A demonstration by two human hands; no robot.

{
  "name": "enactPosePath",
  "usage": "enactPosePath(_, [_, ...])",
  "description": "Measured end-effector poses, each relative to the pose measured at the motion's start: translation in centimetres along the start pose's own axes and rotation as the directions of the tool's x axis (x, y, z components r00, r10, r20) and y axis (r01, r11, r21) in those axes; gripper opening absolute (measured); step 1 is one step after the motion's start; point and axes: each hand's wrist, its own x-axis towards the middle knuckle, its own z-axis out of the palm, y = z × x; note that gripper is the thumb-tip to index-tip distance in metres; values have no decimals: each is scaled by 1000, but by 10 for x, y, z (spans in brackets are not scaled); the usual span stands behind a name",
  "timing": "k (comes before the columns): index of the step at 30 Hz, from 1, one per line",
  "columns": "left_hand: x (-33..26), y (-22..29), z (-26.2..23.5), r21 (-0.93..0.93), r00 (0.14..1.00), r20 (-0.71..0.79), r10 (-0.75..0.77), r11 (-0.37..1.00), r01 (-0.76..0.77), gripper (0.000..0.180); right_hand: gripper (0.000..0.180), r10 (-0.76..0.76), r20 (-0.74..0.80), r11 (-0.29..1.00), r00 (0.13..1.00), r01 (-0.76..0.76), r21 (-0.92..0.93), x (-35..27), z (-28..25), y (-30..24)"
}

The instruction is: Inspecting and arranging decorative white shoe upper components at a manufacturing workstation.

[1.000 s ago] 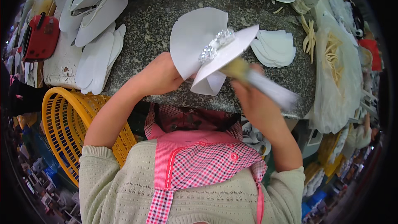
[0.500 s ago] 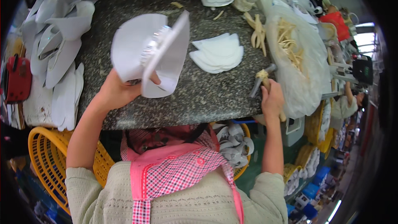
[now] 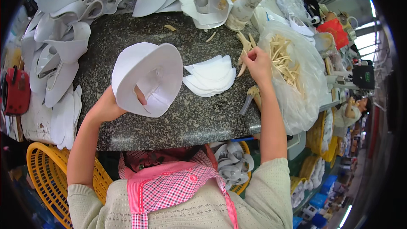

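My left hand [image 3: 108, 107] grips a white hat-shaped piece [image 3: 127, 74] by its lower edge. Its hollow side faces right, and a thumb shows inside. At the right of the table, my right hand [image 3: 259, 64] pinches a tan curved strip [image 3: 243, 55] from a small loose bunch. A hammer [image 3: 253, 94] lies on the table beside my right forearm, partly hidden by it. Between my hands sits a fanned stack of white half-round pieces [image 3: 212, 76].
The speckled stone table [image 3: 190, 123] is ringed by white moulded pieces [image 3: 63, 38]. A plastic bag [image 3: 296, 114] of tan strips lies at the right, with a pale cone-shaped object [image 3: 246, 12] behind. Yellow baskets [image 3: 46, 174] stand below the front edge. Another person [image 3: 349, 112] sits far right.
My right hand has let go of the hammer and moved up to the tan strips. My left hand has turned the white piece so its hollow faces more toward me.
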Motion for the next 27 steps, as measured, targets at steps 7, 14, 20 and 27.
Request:
enactPosePath(7, [-14,7,-15,-17,998,-6,-67,998,67,18,41,60,297,963,953,-133,234,-13,-5,-13])
enactPosePath(14, [-18,-14,-23,-82,1000,24,-9,997,11,24,13,-63,121,525,991,-71,848,-78,-34,-82])
enactPosePath(20, [-40,-44,-24,26,995,-95,30,999,-28,15,15,-535,185,555,824,179,812,-124,43,-179])
enactPosePath(27, [-57,-62,-26,100,990,-42,137,986,-132,39,12,-687,16,674,726,629,387,-119,72,-195])
